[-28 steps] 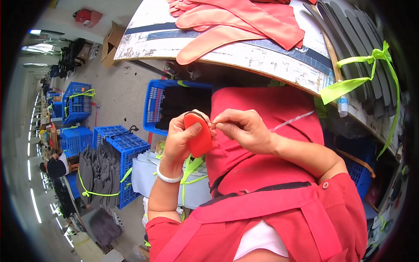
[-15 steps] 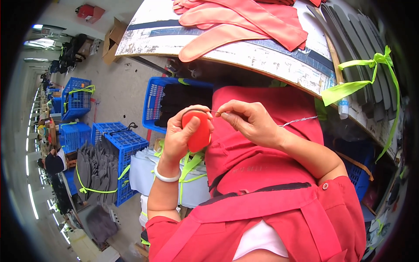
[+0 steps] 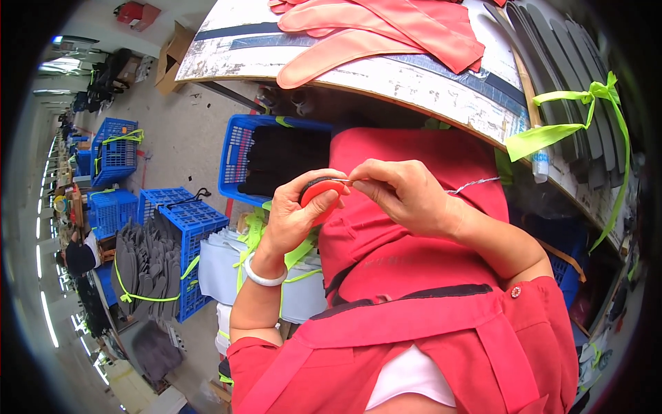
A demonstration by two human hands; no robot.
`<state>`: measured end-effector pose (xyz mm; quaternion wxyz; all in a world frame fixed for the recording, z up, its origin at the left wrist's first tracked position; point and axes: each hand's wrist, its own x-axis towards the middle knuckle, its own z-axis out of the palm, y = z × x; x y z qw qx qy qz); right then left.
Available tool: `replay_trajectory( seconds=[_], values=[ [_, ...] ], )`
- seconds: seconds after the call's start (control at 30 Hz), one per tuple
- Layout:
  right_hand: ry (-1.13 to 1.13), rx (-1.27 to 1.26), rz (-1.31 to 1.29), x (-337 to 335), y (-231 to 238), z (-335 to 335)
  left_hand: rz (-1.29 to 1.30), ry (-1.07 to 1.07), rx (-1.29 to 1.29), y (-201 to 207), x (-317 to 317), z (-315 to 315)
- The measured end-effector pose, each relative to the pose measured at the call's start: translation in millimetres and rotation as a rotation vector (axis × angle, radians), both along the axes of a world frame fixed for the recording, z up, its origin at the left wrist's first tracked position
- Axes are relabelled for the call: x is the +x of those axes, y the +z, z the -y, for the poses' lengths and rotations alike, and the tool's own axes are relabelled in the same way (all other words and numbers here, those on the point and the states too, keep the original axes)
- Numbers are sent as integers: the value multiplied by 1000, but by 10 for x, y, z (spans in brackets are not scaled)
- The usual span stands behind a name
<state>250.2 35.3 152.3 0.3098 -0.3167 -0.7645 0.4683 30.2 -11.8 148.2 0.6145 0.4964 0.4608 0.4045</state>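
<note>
The far table (image 3: pixel 227 63) is partly covered by red strips (image 3: pixel 365 43). Over the red apron (image 3: pixel 414 265), the left hand (image 3: pixel 291 215) is closed around a dark-edged red pad (image 3: pixel 314 192); by the right hand (image 3: pixel 412 199), a thin needle-like piece (image 3: pixel 340 180) is pinched at the pad's right edge. Edge work is judged in hand; a steadied pad seems called for.

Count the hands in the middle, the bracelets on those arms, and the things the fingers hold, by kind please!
Hands: 2, the left hand and the right hand
White bracelet: 1
Red piece with a dark edge: 1
Thin needle-like thing: 1, too small to tell exactly what
Total: 5
</note>
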Motion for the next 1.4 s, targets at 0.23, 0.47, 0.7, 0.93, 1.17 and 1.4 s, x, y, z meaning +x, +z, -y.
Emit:
replay_trajectory(
  seconds=[0.23, 0.47, 0.7, 0.93, 1.17, 1.4],
  values=[
    [20, 71, 90, 33, -38, 21, 39, -6, -56, -16, -32, 44],
    [-16, 127, 10, 32, -55, 24, 58, -21, -11, -23, 0, 32],
    [-72, -251, -35, -125, -179, 81, -792, -31, 500, -186, 384, 97],
    [-41, -262, -92, -84, -374, 145, -54, -143, -88, -362, 108, -50],
    [-45, -308, 36, -56, -497, -43, 165, -63, -294, -595, 228, 65],
    [-76, -195, 108, 191, -298, 67, 361, 47, -175, -535, 224, 26]
  ],
)
